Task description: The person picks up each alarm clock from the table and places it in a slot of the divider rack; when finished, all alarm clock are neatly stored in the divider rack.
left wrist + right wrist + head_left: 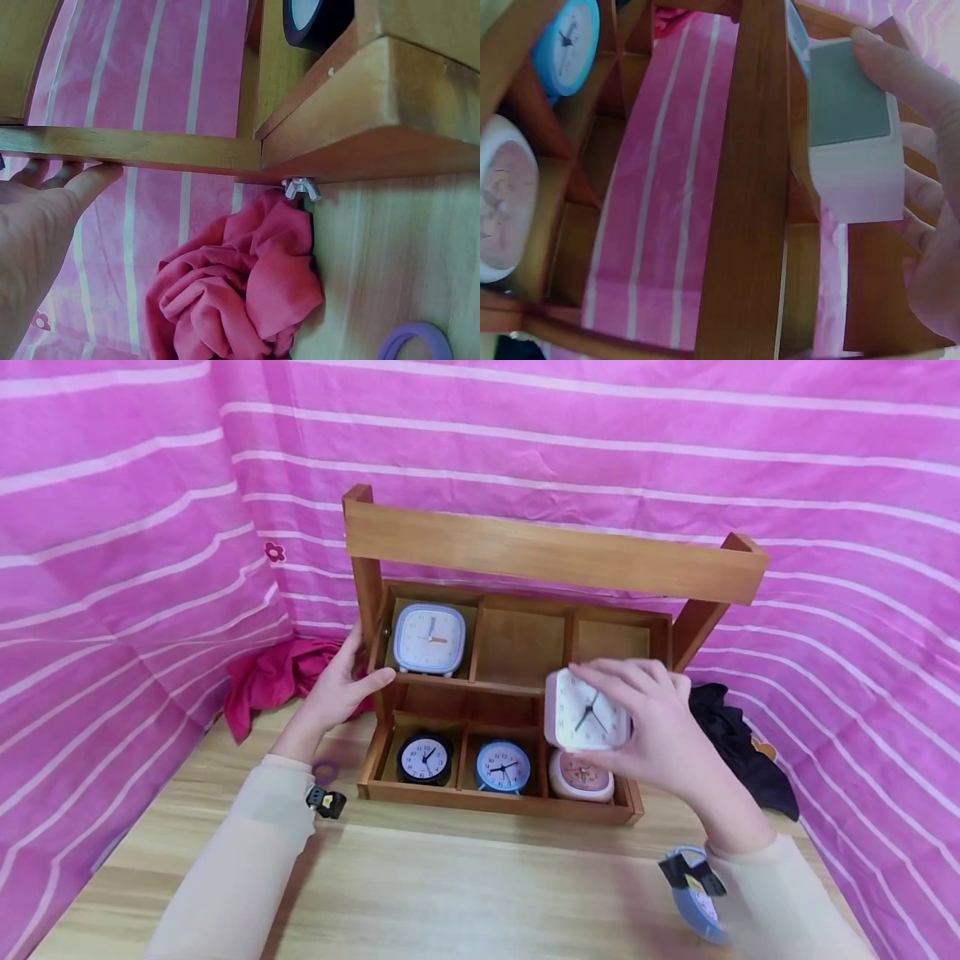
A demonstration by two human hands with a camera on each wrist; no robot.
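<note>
My right hand (648,718) grips a white square alarm clock (590,712) between thumb and fingers. It is held in front of the upper right compartments, its face toward the head camera. In the right wrist view the clock (855,172) shows a white side and a grey-green panel. With straight fingers my left hand (341,685) touches the left side of a two-tier wooden rack (502,806), thumb at the upper tier's front edge. A blue-rimmed square clock (430,639) stands in the upper left compartment. Below sit a black clock (424,759), a blue clock (503,767) and a pink-faced clock (581,777).
A blue clock (697,902) lies on the table by my right forearm, partly covered. Red cloth (273,681) is left of the rack, black cloth (742,752) right. A purple ring (415,341) lies near the rack. Pink striped fabric (525,435) hangs around the table.
</note>
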